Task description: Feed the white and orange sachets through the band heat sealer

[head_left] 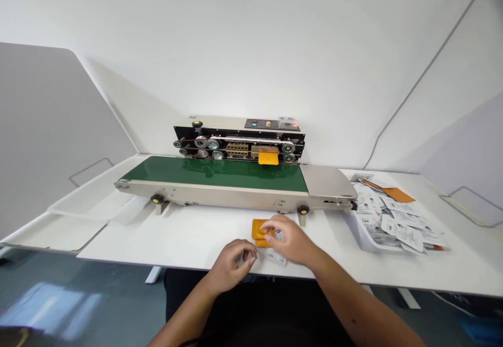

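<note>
My right hand [286,239] is curled over an orange sachet [259,230] lying flat on the white table [157,242], and a small white printed slip [280,235] shows under its fingers. My left hand [231,266] sits just to the left, its fingertips bunched beside a white paper slip [275,257] near the table's front edge. Whether either hand grips anything is hidden by the fingers. Behind them stands a band sealer [239,142] with a green conveyor belt [212,174], and a second orange sachet [268,158] sits at its sealing belts.
At the right, a white tray [373,237] holds a heap of printed white slips [396,221] with orange sachets [396,195] on top. Another white tray [78,216] lies at the left end. Grey partition panels stand on both sides.
</note>
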Tool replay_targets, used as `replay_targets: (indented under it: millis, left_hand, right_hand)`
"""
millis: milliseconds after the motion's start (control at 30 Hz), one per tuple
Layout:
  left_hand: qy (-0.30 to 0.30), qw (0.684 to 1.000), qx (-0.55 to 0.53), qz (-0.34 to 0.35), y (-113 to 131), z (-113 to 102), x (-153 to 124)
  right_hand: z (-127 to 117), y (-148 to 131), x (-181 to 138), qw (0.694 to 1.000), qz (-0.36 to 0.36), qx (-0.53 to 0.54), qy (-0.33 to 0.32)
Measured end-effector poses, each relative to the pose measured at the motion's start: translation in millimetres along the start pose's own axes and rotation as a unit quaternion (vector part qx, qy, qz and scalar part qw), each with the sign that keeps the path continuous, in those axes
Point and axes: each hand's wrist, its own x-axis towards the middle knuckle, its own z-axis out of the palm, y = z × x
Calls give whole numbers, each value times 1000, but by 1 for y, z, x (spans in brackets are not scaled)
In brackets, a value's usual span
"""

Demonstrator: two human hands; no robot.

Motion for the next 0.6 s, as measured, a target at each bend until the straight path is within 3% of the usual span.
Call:
replay_targets:
  millis: [67, 133, 300, 600]
  left_hand:
    - [9, 1000, -10, -11, -1, 1, 0]
    - [19, 1000, -13, -19, -2, 3, 0]
    - [21, 1000, -8, -22, -3, 3, 0]
    - [92, 994, 60, -2, -3, 4, 5]
  right_hand:
    - [27, 4, -12, 992, 20, -96, -80]
    - [45, 10, -16, 980, 57, -166, -94]
    - [60, 23, -11, 977, 63, -202, -38]
    - [64, 44, -11, 994, -40, -84, 63]
